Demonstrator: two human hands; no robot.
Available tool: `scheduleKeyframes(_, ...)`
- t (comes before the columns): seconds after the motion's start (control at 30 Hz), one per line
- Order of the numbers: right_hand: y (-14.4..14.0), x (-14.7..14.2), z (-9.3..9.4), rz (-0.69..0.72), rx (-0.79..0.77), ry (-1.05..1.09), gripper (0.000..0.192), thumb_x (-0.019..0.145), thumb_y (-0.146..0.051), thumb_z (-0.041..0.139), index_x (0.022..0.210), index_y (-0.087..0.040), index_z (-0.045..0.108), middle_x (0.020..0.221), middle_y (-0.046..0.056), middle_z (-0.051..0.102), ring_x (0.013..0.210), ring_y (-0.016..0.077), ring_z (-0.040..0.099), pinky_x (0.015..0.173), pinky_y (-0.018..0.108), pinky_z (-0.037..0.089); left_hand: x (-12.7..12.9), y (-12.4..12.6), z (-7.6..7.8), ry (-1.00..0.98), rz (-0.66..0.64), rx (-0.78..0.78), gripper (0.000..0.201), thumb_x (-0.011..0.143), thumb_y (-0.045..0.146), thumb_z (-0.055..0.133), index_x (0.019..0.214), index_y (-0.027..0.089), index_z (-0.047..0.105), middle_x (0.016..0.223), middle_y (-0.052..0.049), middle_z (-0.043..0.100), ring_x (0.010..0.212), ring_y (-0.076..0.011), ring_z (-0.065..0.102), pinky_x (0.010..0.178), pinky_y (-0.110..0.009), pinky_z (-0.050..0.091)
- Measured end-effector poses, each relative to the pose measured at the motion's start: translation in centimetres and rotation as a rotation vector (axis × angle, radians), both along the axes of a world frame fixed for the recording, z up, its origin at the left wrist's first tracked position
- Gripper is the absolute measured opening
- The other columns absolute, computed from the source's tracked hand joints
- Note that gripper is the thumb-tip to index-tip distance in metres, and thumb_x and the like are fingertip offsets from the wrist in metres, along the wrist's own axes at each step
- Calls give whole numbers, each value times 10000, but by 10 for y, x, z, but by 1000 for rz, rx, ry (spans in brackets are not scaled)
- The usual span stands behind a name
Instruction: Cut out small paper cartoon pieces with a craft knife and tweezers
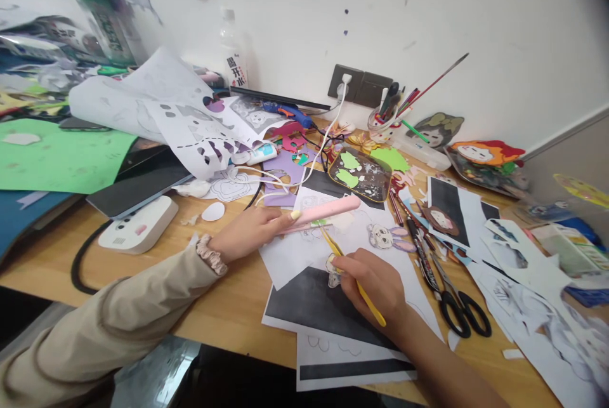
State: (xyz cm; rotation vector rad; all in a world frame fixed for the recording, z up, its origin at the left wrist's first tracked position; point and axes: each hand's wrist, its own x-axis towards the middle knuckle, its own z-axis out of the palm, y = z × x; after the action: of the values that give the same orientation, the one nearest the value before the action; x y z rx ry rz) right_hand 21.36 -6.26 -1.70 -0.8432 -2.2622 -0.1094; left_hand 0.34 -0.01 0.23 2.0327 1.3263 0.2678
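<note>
Behind, pen cup [380,121] holds brushes [431,85]; right hand [375,284] grips tweezers [349,271].

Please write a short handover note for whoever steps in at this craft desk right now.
Left hand: closed on the pink tool, laid flat over the white sheet.
Right hand: grips a yellow-handled tool, tip at the pink tool's end, and pins a small paper cutout.
Nearby: a cut-out rabbit figure and black scissors to the right.
Done: several figures already cut out.
Left: the small cutout is in hand, not set down.
</note>
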Motion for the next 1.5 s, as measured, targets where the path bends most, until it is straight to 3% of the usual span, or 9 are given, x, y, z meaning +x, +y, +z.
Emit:
scheduleKeyframes(0.5, 1, 3, -4, -48, -72, -23, 244, 712, -18, 415, 900, -171, 448, 599, -10, 469, 547, 87, 430, 497, 197, 353, -1, 0, -1, -19, 59, -10, 526, 769, 560, 193, 604, 163, 495, 480, 28, 417, 475, -98, 390, 460, -213, 240)
scheduleKeyframes(0.83, 0, 3, -2, -52, -112, -7, 223, 714, -16, 413, 870, -171, 450, 572, -19, 435, 530, 81, 405, 493, 196, 340, 1, -4, 9, -39, 71, -61, 515, 781, 524, 197, 665, 156, 539, 506, 15, 451, 486, -101, 408, 466, -215, 255)
scheduleKeyframes(1.1, 1, 1, -3, -68, -128, 39, 208, 716, -22, 397, 840, -177, 458, 608, -13, 488, 547, 78, 452, 506, 195, 364, -1, -1, 2, -47, 57, -43, 535, 765, 556, 202, 631, 158, 534, 493, 18, 446, 478, -99, 398, 460, -213, 251)
scheduleKeyframes(1.33, -1, 3, 1, -69, -62, 83, 233, 697, -8, 422, 857, -176, 440, 587, -16, 495, 550, 83, 474, 500, 192, 386, -3, 1, -3, -53, 71, -68, 542, 762, 573, 190, 680, 161, 534, 516, 19, 448, 498, -105, 409, 470, -215, 258)
scheduleKeyframes(1.5, -1, 6, 3, -140, 11, 106, 234, 700, -21, 427, 865, -187, 439, 599, -19, 510, 586, 94, 506, 542, 202, 408, -4, 1, -2, -32, 77, -30, 526, 761, 571, 198, 567, 160, 462, 489, 24, 416, 490, -103, 388, 477, -220, 249)
